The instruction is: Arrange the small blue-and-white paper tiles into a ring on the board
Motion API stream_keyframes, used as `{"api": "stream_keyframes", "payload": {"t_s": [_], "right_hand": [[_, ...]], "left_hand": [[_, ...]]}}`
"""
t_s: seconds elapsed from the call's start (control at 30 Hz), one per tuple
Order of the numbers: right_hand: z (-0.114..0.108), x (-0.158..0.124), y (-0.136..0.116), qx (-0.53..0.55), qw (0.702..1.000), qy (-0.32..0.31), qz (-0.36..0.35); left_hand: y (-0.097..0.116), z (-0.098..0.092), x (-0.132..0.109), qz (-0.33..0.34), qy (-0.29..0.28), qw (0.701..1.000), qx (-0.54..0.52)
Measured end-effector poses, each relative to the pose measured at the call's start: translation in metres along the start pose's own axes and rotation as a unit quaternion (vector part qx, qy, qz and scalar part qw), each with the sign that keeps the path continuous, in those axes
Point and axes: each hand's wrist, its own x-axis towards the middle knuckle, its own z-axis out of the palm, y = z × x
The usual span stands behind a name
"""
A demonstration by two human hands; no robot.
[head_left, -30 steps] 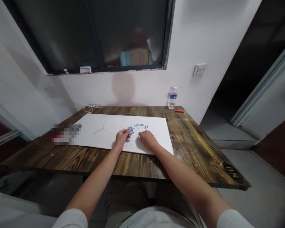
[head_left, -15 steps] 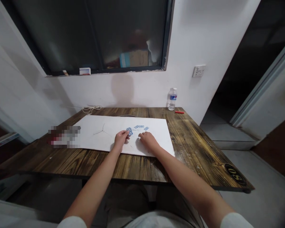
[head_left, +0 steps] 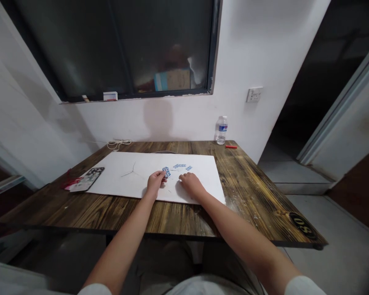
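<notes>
My left hand [head_left: 155,181] is closed on a small blue-and-white printed sheet [head_left: 166,172], pinched between thumb and fingers just above a white board [head_left: 104,174]. To its right, over the same board, my right hand [head_left: 190,183] has its fingers bent and drawn together; anything between the fingertips is too small to make out. Beyond the right hand lie several small blue-and-white striped pieces [head_left: 180,166], set along a curve, with one striped piece [head_left: 188,168] apart at the right. Thin dark lines [head_left: 133,171] branch from a point on the board's left half.
The board lies on a dark wooden table [head_left: 249,196]. A patterned flat item [head_left: 94,177] and something red [head_left: 70,182] overlap its left end. Toward the wall are a coiled white cord [head_left: 118,143], a water bottle [head_left: 222,131] and a red pen-like stick [head_left: 231,146].
The view has shifted slightly. My left hand still grips the sheet, which is turned a little more upright; my right hand stays almost in place.
</notes>
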Motion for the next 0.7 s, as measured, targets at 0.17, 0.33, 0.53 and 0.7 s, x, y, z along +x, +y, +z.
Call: {"api": "stream_keyframes", "payload": {"t_s": [0.17,0.33,0.53,0.7], "right_hand": [[0.001,0.0,-0.001,-0.001,1.0,-0.012,0.007],[0.0,-0.001,-0.005,-0.012,1.0,-0.001,0.003],[-0.002,-0.004,-0.008,-0.026,1.0,0.003,-0.006],[-0.004,-0.006,-0.012,-0.033,0.999,0.008,-0.01]], "left_hand": [[0.003,0.0,-0.002,0.002,0.001,1.0,0.001],[0.002,0.0,-0.001,0.005,0.001,1.0,0.002],[0.003,0.0,-0.001,-0.002,0.003,1.0,-0.005],[0.002,0.0,-0.001,0.001,0.001,1.0,0.006]]}}
